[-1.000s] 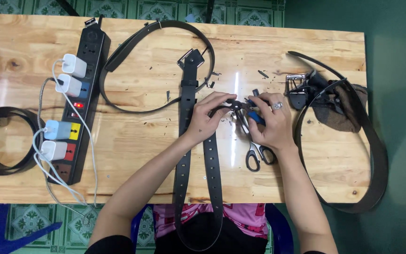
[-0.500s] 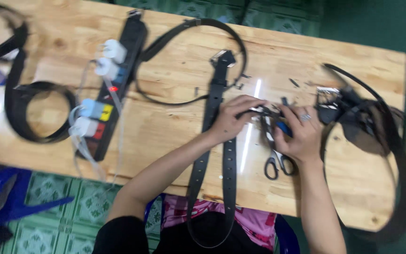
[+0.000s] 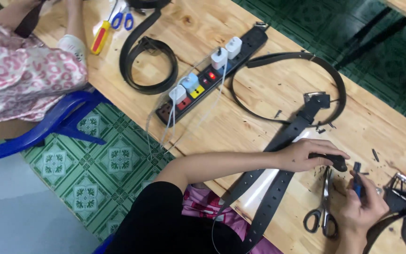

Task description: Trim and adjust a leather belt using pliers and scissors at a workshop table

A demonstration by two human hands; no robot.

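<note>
Head view swung left since half a second ago, now taking in a co-worker in a pink patterned top (image 3: pixel 19 70) on a blue plastic chair (image 3: pixel 48 127). Left hand (image 3: pixel 306 155) curled over the end of a long black punched leather belt (image 3: pixel 278 188); right hand (image 3: pixel 360 202) closed on a small blue-handled tool (image 3: pixel 356 181) (scissors (image 3: pixel 324 207) just beside). Pale wooden table (image 3: pixel 212 122), black power strip (image 3: pixel 207 80), green patterned floor tiles (image 3: pixel 104 160).
</note>
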